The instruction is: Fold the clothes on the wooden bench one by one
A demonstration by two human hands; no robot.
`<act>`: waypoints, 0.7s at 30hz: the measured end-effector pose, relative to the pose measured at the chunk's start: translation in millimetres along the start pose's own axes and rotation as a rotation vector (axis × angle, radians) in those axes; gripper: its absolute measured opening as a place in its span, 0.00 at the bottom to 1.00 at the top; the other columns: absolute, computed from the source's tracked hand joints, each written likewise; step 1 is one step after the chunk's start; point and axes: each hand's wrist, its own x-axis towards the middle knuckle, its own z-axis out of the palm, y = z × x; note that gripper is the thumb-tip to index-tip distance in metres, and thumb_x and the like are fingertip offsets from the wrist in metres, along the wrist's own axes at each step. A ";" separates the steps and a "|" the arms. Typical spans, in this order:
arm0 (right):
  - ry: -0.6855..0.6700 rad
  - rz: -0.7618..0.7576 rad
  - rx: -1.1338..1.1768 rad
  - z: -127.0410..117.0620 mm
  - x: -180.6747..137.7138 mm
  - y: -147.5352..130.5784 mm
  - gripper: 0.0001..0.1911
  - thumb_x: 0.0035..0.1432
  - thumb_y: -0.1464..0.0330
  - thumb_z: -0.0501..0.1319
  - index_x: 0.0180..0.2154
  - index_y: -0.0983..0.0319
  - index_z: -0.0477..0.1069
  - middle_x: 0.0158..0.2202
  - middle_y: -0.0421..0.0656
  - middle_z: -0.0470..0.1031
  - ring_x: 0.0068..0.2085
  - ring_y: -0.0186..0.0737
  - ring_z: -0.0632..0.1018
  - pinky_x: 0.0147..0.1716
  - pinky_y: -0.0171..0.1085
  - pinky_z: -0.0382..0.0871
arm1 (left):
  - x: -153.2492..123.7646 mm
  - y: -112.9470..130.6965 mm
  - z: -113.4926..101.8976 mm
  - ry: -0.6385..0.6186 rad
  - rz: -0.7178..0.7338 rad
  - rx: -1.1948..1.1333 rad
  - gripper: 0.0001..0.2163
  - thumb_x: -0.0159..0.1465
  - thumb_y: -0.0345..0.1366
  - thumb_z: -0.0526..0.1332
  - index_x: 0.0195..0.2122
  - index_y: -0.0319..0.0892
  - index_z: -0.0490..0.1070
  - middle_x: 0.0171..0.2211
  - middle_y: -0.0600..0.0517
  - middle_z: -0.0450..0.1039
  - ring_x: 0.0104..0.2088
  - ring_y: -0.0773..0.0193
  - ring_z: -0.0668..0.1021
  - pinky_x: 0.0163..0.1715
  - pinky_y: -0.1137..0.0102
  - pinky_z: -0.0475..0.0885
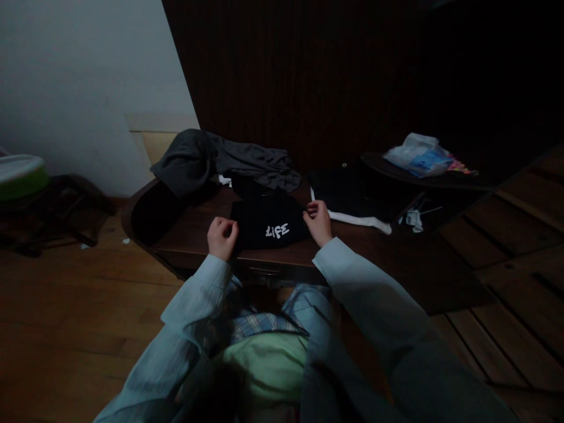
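Black garment (253,228) lies on brown wooden desktop (191,232), floorboards (110,317) below.

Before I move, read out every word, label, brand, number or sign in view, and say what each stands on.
White lettering on the black cloth: four or so characters, too stylized and blurred to read with certainty.
Blue-and-white plastic bag: no text can be made out.
No other readable text in view.
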 end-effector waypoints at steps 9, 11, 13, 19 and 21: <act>-0.189 0.233 0.050 9.1 6.4 7.9 0.12 0.46 0.60 0.59 0.32 0.60 0.64 0.28 0.39 0.71 0.32 0.36 0.74 0.37 0.38 0.67 | 31.4 3.8 28.5 -0.416 -0.234 0.051 0.15 0.56 0.48 0.54 0.21 0.43 0.66 0.25 0.49 0.70 0.33 0.58 0.74 0.36 0.67 0.66; -0.214 0.253 -0.025 8.9 14.3 8.9 0.12 0.44 0.58 0.60 0.26 0.60 0.66 0.25 0.38 0.70 0.31 0.37 0.73 0.35 0.37 0.65 | 35.5 0.2 33.0 -0.502 -0.289 -0.052 0.16 0.53 0.50 0.56 0.19 0.43 0.65 0.22 0.51 0.70 0.31 0.59 0.74 0.33 0.67 0.67; -0.278 0.269 -0.068 9.1 22.0 6.8 0.12 0.43 0.58 0.60 0.21 0.60 0.67 0.21 0.37 0.69 0.28 0.36 0.72 0.32 0.36 0.64 | 37.6 -1.9 34.2 -0.560 -0.377 -0.249 0.16 0.48 0.51 0.60 0.20 0.42 0.66 0.21 0.52 0.70 0.27 0.61 0.74 0.30 0.68 0.68; -0.408 0.400 0.080 9.7 30.0 -1.6 0.08 0.40 0.64 0.61 0.18 0.61 0.66 0.14 0.34 0.63 0.19 0.31 0.65 0.21 0.32 0.56 | 35.2 -2.2 23.4 -0.585 -0.497 -0.596 0.20 0.38 0.49 0.67 0.18 0.41 0.60 0.16 0.58 0.65 0.19 0.69 0.70 0.21 0.73 0.65; -0.435 0.436 0.213 7.7 28.9 -2.5 0.06 0.39 0.67 0.61 0.23 0.61 0.67 0.17 0.34 0.66 0.20 0.30 0.66 0.20 0.31 0.55 | 33.3 -3.6 21.1 -0.555 -0.484 -0.613 0.19 0.39 0.49 0.66 0.19 0.41 0.60 0.16 0.58 0.65 0.20 0.69 0.71 0.21 0.73 0.66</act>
